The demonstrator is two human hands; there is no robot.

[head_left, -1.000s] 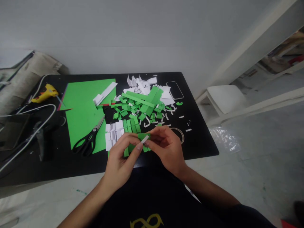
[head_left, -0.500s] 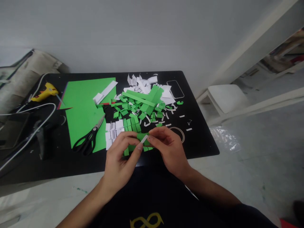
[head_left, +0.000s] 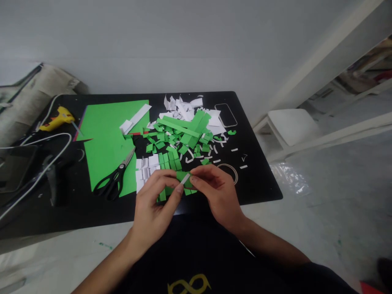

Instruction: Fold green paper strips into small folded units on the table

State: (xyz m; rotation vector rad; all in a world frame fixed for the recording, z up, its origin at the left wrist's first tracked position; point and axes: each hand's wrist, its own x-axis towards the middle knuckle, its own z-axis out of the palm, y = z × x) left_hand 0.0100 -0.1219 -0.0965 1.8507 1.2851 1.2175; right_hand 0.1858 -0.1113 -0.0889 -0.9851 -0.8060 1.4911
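Note:
Between my two hands is a small piece of green paper (head_left: 181,175) with a narrow white strip (head_left: 185,178) lying slantwise on it. My left hand (head_left: 157,198) is closed on its left side, the thumb at the strip's lower end. From the other side my right hand (head_left: 219,192) pinches the right edge with thumb and fingers. Just beneath and behind them lie rows of folded green paper pieces (head_left: 170,159) and folded white paper pieces (head_left: 147,165), partly hidden by my left hand.
Black-handled scissors (head_left: 114,179) lie on a large green sheet (head_left: 107,147) at left. A yellow glue gun (head_left: 61,118) and white cable (head_left: 65,153) are farther left. A heap of green and white scraps (head_left: 186,128) covers the table's middle. A tape roll (head_left: 234,175) sits by my right hand.
My right thumb and fingers have shifted very slightly on the green paper piece. Otherwise both hands keep their hold, and the table looks the same.

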